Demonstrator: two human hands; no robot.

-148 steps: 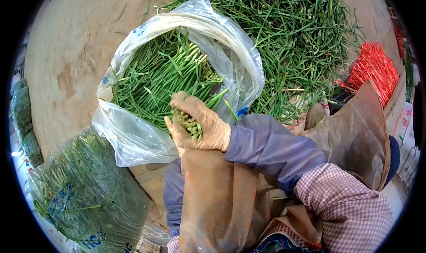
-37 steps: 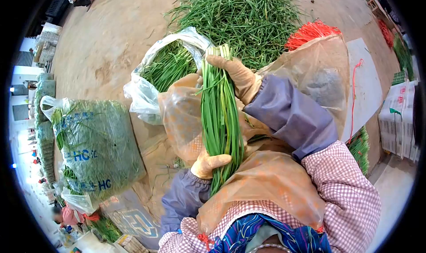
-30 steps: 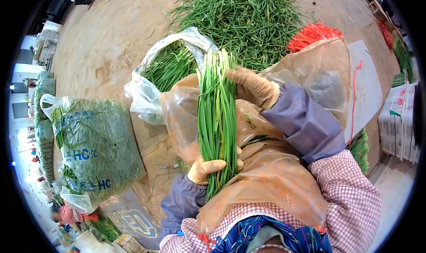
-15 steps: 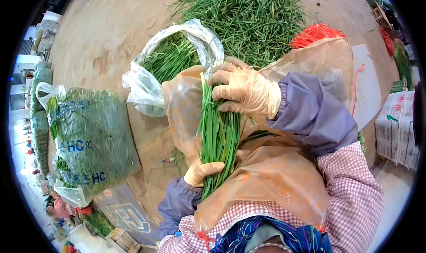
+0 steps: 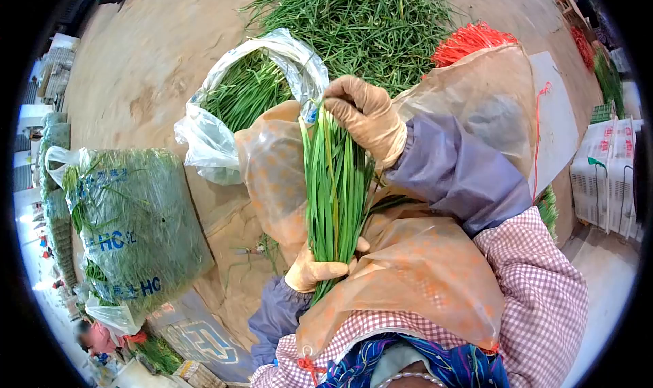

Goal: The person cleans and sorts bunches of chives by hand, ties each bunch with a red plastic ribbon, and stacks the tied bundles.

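Note:
My gloved left hand point(image 5: 316, 267) is wrapped around the lower part of a bunch of long, flat green chives point(image 5: 333, 191), its thumb across the front. The bunch stands nearly upright over my lap, and a yellowish leaf runs down its front. At the upper end my gloved right hand point(image 5: 369, 119) is closed, thumb and fingers pinched at the tips of the chives; exactly how many strands it grips is hidden. Beneath the bunch lies a translucent tan plastic apron point(image 5: 415, 265) with orange spots.
Ahead lies a big heap of loose chives point(image 5: 360, 34). An open white plastic bag point(image 5: 211, 140) holds more chives. A filled clear bag point(image 5: 143, 218) stands at left. Red ties point(image 5: 473, 42) rest on the right, with white crates point(image 5: 605, 174) beyond.
My right hand has gone from lying over the bunch's upper part to pinching at its top end. The chives are more spread out. My left hand keeps its hold.

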